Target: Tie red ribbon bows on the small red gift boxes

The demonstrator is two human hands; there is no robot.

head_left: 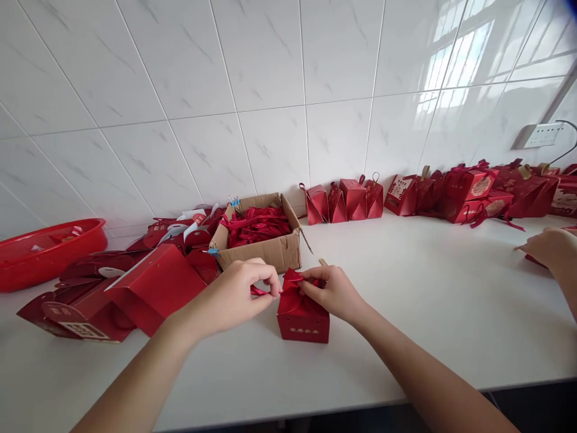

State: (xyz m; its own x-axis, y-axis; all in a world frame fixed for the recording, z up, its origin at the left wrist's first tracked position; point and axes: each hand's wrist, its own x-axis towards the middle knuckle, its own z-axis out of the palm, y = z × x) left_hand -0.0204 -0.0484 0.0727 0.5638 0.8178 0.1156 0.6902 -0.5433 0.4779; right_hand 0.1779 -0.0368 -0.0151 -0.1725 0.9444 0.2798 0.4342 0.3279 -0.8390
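Observation:
A small red gift box [304,325] with pale lettering stands upright on the white table, between my two hands. Red ribbon [293,276] lies over its folded top. My left hand [246,294] is at the box's left upper corner, its thumb and fingers pinched on a length of the ribbon. On the right, my right hand [331,288] pinches the ribbon at the top of the box, and its fingers cover part of the lid. A small gold tab shows behind this hand.
Behind my left hand stands a cardboard box [288,252] of red ribbons. Flattened and half-folded red boxes [155,285] and a red plastic basin [54,255] are at left. Finished-looking gift boxes [356,201] line the tiled wall. Another person's hand [552,246] reaches in at right.

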